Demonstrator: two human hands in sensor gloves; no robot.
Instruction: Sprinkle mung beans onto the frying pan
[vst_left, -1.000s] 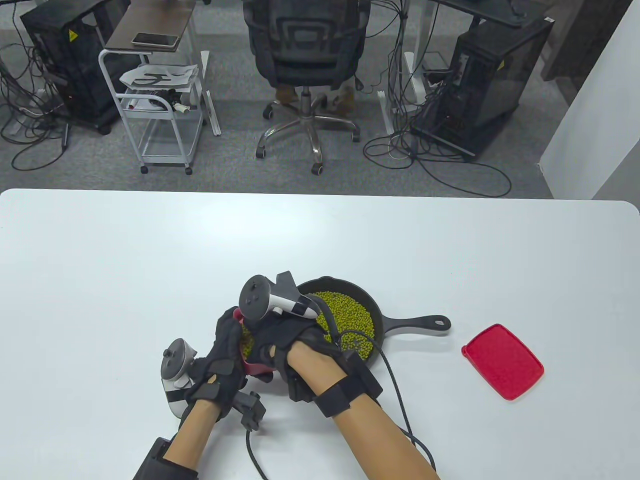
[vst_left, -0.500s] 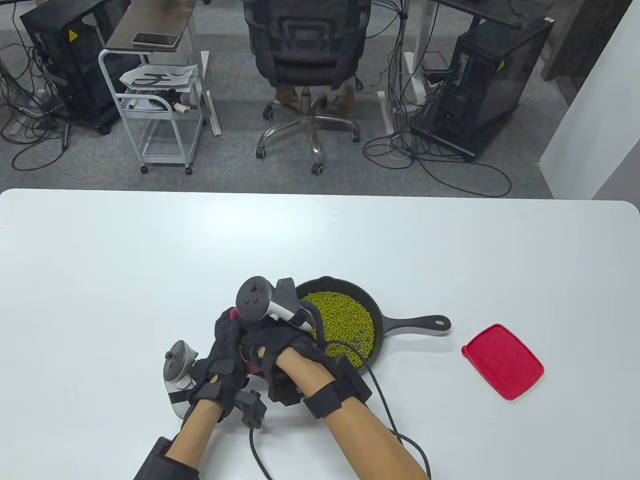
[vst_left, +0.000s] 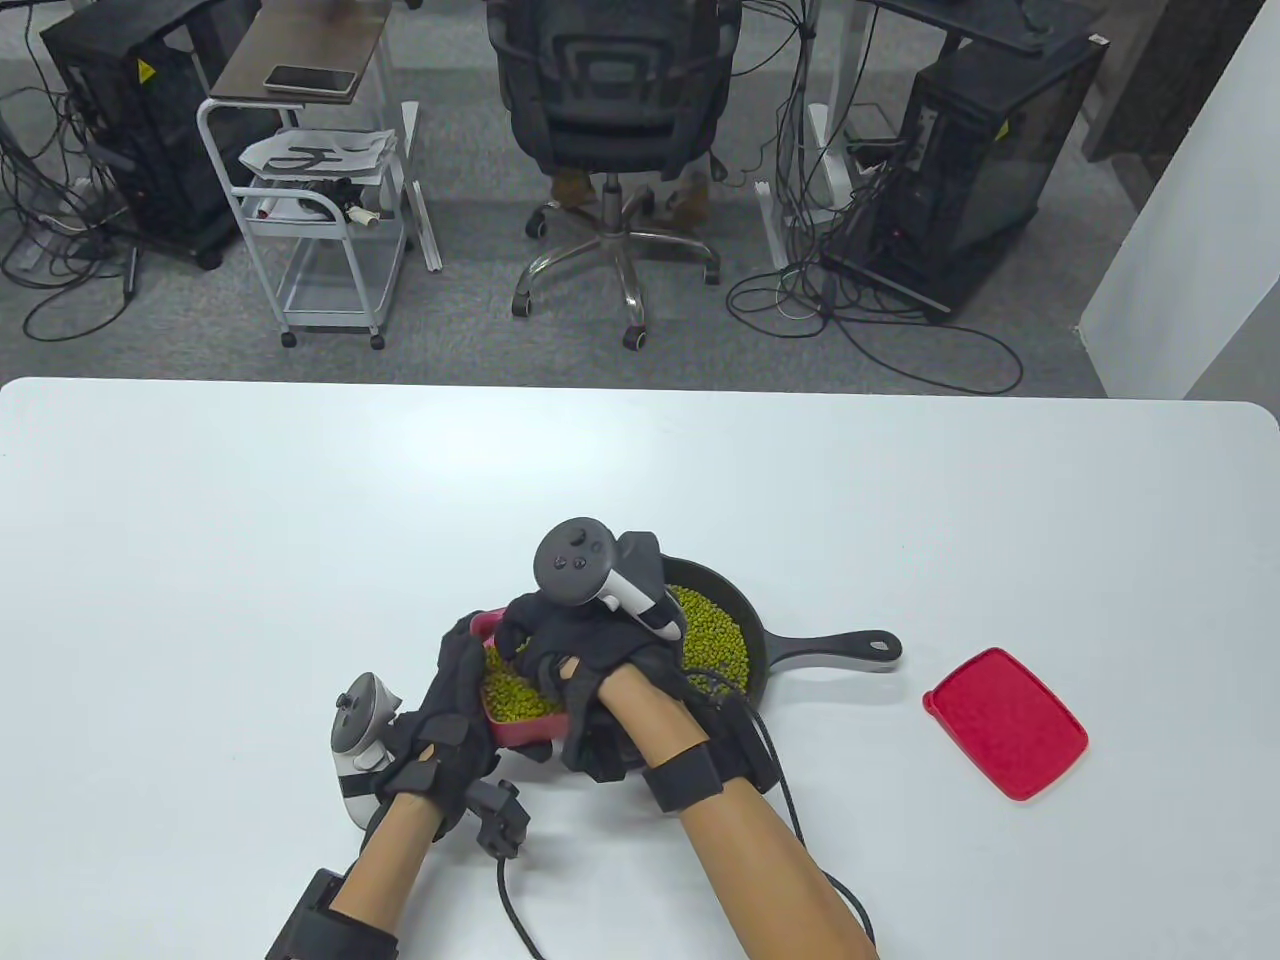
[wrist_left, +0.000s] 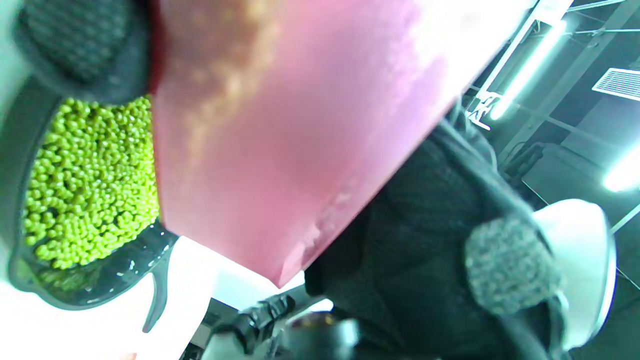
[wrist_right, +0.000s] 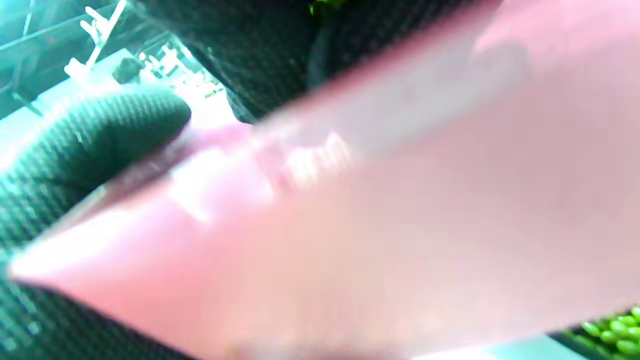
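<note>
A black frying pan (vst_left: 762, 640) holds a layer of green mung beans (vst_left: 715, 630), with its handle pointing right. My left hand (vst_left: 462, 672) grips the left side of a red box (vst_left: 517, 727) of mung beans (vst_left: 515, 695), held against the pan's left rim. My right hand (vst_left: 528, 640) is above the box's far right part with its fingers curled down; what they hold is hidden. In the left wrist view the box's underside (wrist_left: 280, 125) fills the middle, with the pan's beans (wrist_left: 90, 185) beside it. The right wrist view shows the blurred red box (wrist_right: 400, 225) close up.
The box's red lid (vst_left: 1005, 722) lies on the white table (vst_left: 300, 520) to the right of the pan handle (vst_left: 850, 645). Glove cables trail from both wrists toward the table's near edge.
My right hand has risen out of the box and moved right and away toward the pan. The beans in the box are uncovered. My left hand has kept its hold.
</note>
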